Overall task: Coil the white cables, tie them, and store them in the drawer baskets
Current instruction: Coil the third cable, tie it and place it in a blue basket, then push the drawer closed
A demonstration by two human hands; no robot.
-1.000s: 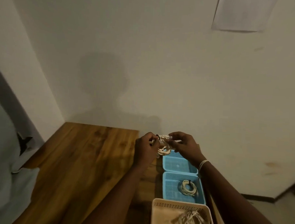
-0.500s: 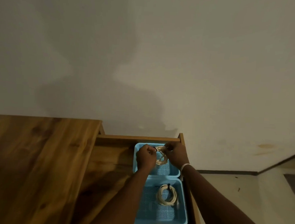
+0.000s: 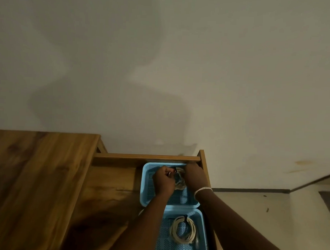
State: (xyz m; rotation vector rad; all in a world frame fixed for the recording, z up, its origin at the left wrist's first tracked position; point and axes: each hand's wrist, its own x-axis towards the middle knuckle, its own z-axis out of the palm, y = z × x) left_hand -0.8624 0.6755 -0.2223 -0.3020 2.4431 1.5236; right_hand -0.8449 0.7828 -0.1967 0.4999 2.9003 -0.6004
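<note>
My left hand (image 3: 163,180) and my right hand (image 3: 194,175) hold a coiled white cable (image 3: 179,179) between them, low over the far blue basket (image 3: 147,182) in the open wooden drawer (image 3: 147,157). A black tie shows at the top of the coil, between my thumbs. Most of that coil is hidden by my fingers. In the near blue basket (image 3: 203,230) lies another coiled white cable (image 3: 183,229) with a black tie.
The wooden tabletop (image 3: 35,176) stretches to the left of the drawer. A plain wall rises behind. To the right lies a light floor (image 3: 270,214) with a dark skirting strip. A white band circles my right wrist.
My view has swung right and down onto the drawer. Both hands have lowered the coil from above the desk edge into the far blue basket.
</note>
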